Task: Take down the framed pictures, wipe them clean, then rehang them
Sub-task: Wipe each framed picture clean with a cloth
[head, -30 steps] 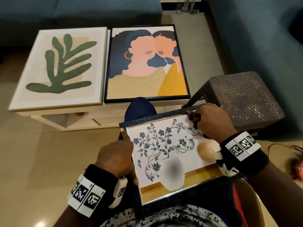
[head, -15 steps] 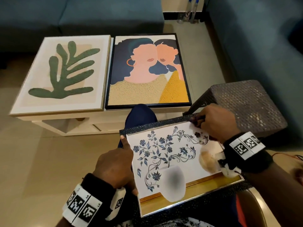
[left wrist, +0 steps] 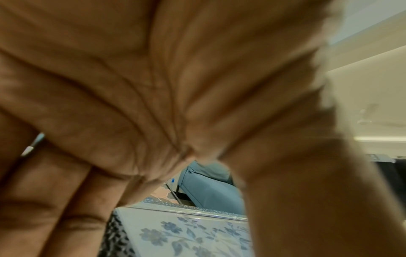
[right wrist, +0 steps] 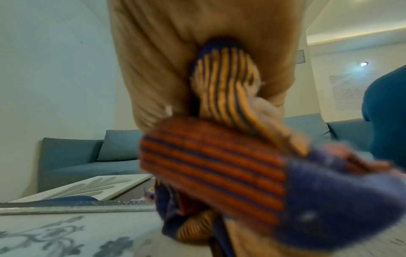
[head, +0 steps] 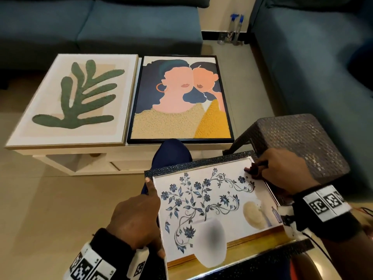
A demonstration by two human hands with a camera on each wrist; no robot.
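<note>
On the person's lap, in front of the low white table (head: 68, 158), lies a flower picture (head: 212, 201): blue sprays on white, a pale vase, a dark pebbled frame. Its near edge is cut off. Beyond it on the table lie a leaf picture (head: 74, 100) and a portrait picture (head: 181, 100), side by side. The left hand (head: 137, 217) grips the flower picture's left edge, thumb on top. The right hand (head: 282, 170) presses a bunched cloth (right wrist: 219, 156) at its far right corner, fingers curled round it; only the right wrist view shows the orange and blue stripes.

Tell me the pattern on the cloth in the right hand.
Orange-and-navy stripes on the cloth, clearest in the right wrist view.
</note>
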